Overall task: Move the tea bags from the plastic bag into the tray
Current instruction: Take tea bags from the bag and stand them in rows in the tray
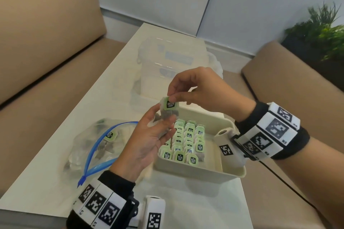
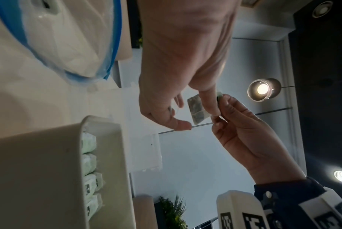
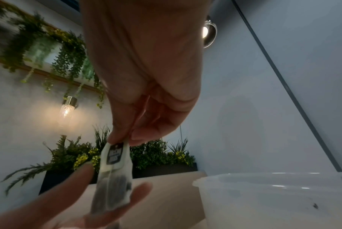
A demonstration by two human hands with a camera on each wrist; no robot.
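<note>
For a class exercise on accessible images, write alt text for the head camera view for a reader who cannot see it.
Above a cream tray holding rows of green-tagged tea bags, the right hand pinches the top of one tea bag while the left hand lies open against its lower part. A clear plastic bag with a blue zip lies left of the tray on a pale table.

The green tag of the tea bag [image 1: 169,107] that the right hand [image 1: 201,91] pinches reads "McCoy teas". The same words stand on the tags of the tea bags in the tray [image 1: 214,171]. The wrist bands [image 1: 268,132] carry only black-and-white square codes.
</note>
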